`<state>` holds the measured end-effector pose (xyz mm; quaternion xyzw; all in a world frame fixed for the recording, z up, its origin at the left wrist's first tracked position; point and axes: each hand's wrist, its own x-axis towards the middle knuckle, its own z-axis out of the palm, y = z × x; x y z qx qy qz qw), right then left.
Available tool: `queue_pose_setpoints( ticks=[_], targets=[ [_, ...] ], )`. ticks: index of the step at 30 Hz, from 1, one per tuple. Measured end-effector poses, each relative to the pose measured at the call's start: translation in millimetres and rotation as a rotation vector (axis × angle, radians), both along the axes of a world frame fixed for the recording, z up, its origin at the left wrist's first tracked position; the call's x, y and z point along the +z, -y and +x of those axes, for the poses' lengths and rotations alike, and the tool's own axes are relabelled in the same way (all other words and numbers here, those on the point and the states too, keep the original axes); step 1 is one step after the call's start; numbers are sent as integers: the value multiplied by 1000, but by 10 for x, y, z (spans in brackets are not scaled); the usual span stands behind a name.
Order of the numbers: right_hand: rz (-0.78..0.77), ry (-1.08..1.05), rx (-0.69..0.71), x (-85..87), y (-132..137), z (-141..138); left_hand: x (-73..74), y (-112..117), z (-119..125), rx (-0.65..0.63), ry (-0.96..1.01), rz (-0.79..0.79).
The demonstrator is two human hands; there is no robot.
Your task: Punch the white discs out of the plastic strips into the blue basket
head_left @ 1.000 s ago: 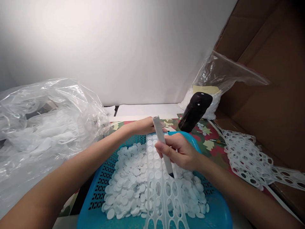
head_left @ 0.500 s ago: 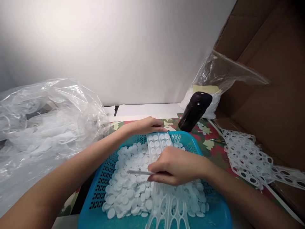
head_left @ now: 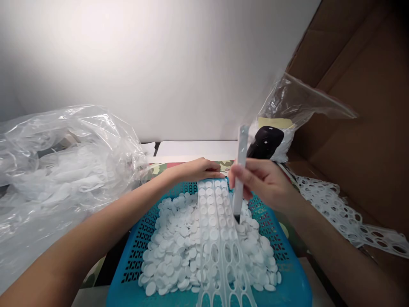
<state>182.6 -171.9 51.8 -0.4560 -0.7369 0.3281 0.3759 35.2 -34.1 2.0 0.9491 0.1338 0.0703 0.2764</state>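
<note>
A white plastic strip sheet lies lengthwise over a blue basket full of loose white discs. Its far part carries rows of round discs; towards me it is open oval loops. My left hand is closed at the far rim, its fingers holding the sheet's far end there. In my right hand, just right of the sheet, a pale flat stick with a dark tip is gripped almost upright. The tip points down at the discs beside the sheet; whether it touches them I cannot tell.
Behind the right hand stands a black rounded object, before a clear bag of white material. Perforated white plastic sheets lie on the right, by a cardboard wall. A large clear plastic bag fills the left.
My right hand has moved up and to the right, off the sheet. The stick has turned from lying level to nearly upright. My left hand has stayed at the far rim.
</note>
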Motion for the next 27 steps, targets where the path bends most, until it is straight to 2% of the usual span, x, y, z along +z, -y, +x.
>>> queue_pose_setpoints(
  ticks=[2,7,10,13,15,16,18,21,23,27],
  targets=[
    [-49,45,-97,53,-21,121,-10,-14,4,2,-27,-15],
    [-415,599,97,29,-48,358,6,-10,11,-5,-17,-47],
    [-494,753,101,-63,-39,363,15,5,12,8,-17,-55],
    [-391,867,-2,-77,-2,276,19,14,10,4,-15,-57],
    [-194,915,-66,-24,48,182,22,17,8,5,-15,-60],
    [-88,897,-51,12,80,128,23,18,7,8,-15,-62],
    [39,774,108,72,148,13,25,20,6,12,-14,-72],
    [111,710,361,80,230,-132,25,21,7,11,-2,-83],
    [138,752,401,37,254,-189,21,20,7,10,-1,-83],
    [181,827,373,-47,256,-235,12,18,3,12,-7,-82]
  ],
)
